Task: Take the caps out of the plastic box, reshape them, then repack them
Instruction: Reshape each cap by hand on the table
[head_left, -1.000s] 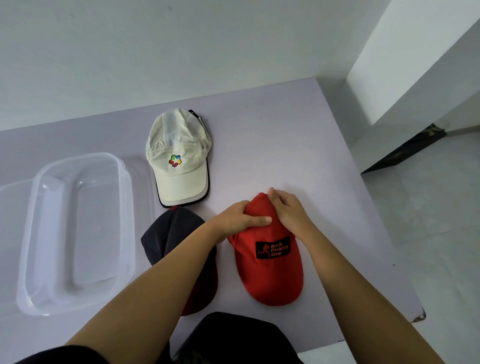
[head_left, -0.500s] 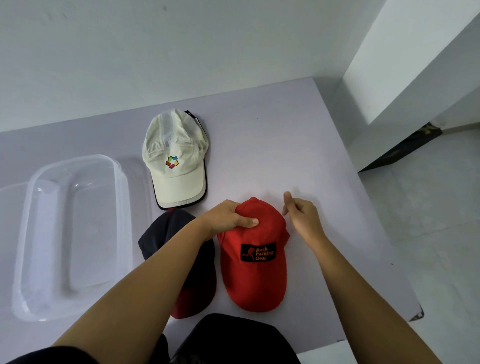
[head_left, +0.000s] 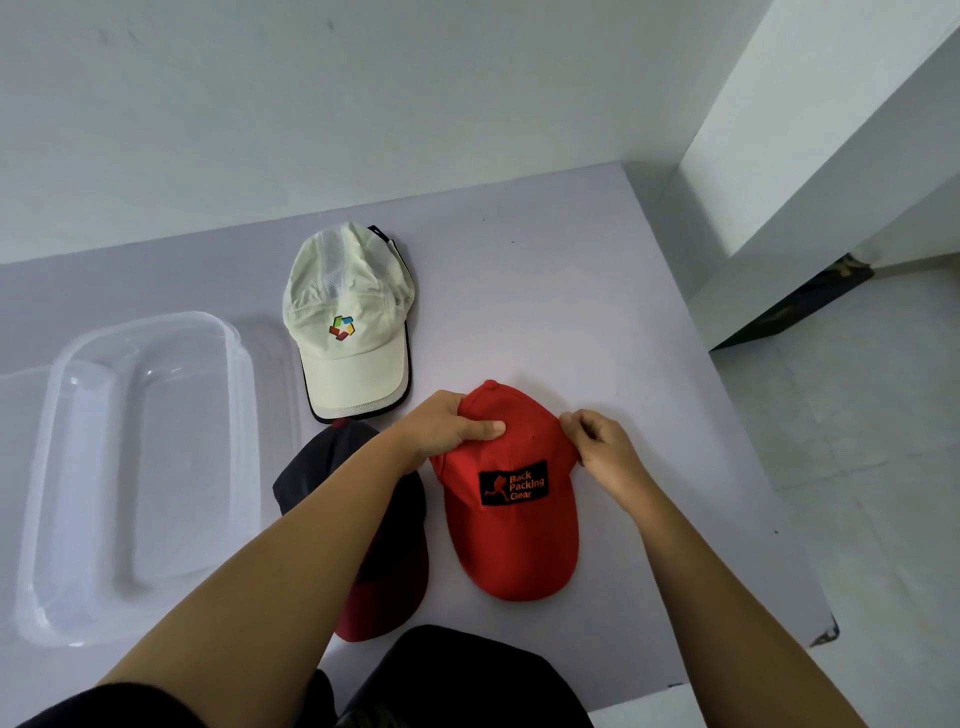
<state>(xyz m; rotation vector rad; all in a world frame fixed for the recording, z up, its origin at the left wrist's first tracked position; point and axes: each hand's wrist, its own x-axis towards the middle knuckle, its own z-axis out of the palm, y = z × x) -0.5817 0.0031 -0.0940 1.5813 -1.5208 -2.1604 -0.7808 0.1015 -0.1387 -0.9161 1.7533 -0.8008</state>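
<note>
Partly within left hand (head_left: 441, 428): red cap (head_left: 511, 545)

Red cap (head_left: 511, 525) lies brim-forward near the tabletop's front edge, dark cap (head_left: 402, 545) just left, cream cap (head_left: 345, 291) behind it — clear plastic box (head_left: 171, 467) at the left edge.

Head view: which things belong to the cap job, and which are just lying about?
Job: red cap, gripped by left hand and pinched by right hand; cream cap; dark cap; empty clear plastic box.
Lying about: dark object on the floor by the wall, right of the table.
</note>
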